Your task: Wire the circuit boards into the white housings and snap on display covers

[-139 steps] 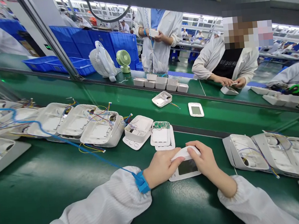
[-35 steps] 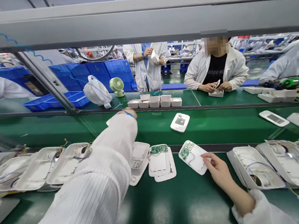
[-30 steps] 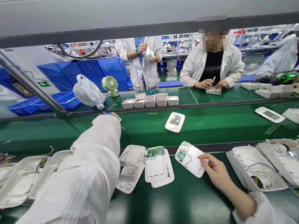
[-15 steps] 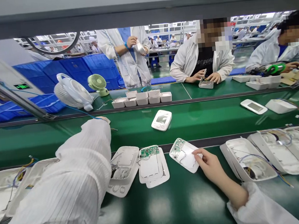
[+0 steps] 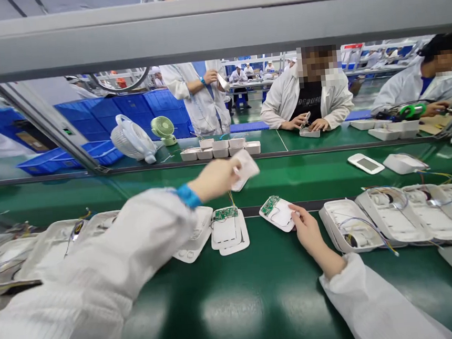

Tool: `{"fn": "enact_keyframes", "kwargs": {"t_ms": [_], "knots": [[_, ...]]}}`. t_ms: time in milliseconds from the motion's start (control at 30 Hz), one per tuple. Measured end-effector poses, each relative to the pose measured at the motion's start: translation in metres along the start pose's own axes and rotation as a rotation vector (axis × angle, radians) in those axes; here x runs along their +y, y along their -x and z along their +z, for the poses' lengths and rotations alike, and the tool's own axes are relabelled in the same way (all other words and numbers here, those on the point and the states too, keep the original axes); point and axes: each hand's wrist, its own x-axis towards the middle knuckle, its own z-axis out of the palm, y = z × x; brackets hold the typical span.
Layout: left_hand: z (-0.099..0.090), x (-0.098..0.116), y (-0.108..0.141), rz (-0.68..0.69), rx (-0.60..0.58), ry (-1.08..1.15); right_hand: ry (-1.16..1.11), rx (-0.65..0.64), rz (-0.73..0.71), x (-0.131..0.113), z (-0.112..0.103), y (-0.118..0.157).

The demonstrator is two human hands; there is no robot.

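My left hand [image 5: 217, 180] holds a blurred white housing [image 5: 246, 165] above the green belt, over a white device that it mostly hides. My right hand [image 5: 305, 226] pinches the right edge of a white panel with a green circuit board [image 5: 280, 213]. Left of that panel, two stacked white panels with a board [image 5: 228, 228] lie on the near green surface. Beside them, partly under my left sleeve, is an open white housing [image 5: 202, 225].
Open housings with wires [image 5: 352, 225] line the right side, and more [image 5: 54, 245] the left. A display unit [image 5: 366, 164] lies on the belt [image 5: 309, 175]. A metal beam [image 5: 213, 25] crosses above. Co-workers sit and stand beyond, near two fans [image 5: 131, 140].
My left hand has come from the far left of the belt toward the middle, now with a white housing in it. The view has shifted; my right hand stays at the panel's edge.
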Motion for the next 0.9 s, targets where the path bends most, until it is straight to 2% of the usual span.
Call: {"fn": "enact_keyframes", "kwargs": {"t_ms": [67,133,167,200,233,300,367,467,533,600,667,733,833,900], "knots": [[0.02,0.024,0.042,0.164,-0.123,-0.035,-0.054,0.027,0.037,0.0,0.0,-0.001],[0.049,0.049,0.093,0.333,-0.208,-0.038,-0.109,0.031,0.058,-0.001,0.0,-0.002],[0.066,0.059,0.117,0.465,-0.226,-0.055,-0.131,0.028,0.059,0.0,0.001,-0.002],[0.083,0.068,0.139,0.537,-0.217,-0.073,-0.146,0.025,0.054,0.0,0.001,-0.003],[0.098,0.074,0.157,0.578,-0.212,-0.074,-0.154,0.025,0.045,0.0,0.001,-0.003],[0.121,0.079,0.178,0.536,-0.152,-0.047,-0.165,0.046,0.026,-0.003,-0.001,-0.003],[0.131,0.075,0.182,0.425,-0.089,0.102,-0.199,0.08,0.015,-0.013,-0.004,-0.001],[0.129,0.056,0.171,0.148,0.05,0.516,-0.314,0.082,0.02,-0.041,-0.006,0.011],[0.127,0.041,0.164,-0.011,0.144,0.787,-0.379,-0.019,0.015,-0.065,-0.002,0.029],[0.131,0.029,0.161,-0.016,0.178,1.024,-0.362,-0.222,-0.008,-0.087,0.005,0.053],[0.137,0.023,0.162,-0.016,0.171,1.252,-0.224,-0.513,-0.064,-0.106,0.012,0.077],[0.141,0.023,0.165,-0.105,0.162,1.539,0.037,-0.72,-0.244,-0.119,0.014,0.096],[0.14,0.026,0.167,-0.24,0.168,1.985,0.474,-0.87,-0.553,-0.13,0.01,0.112],[0.137,0.026,0.165,-0.308,0.201,2.13,0.629,-0.959,-0.676,-0.129,0.006,0.118]]}}
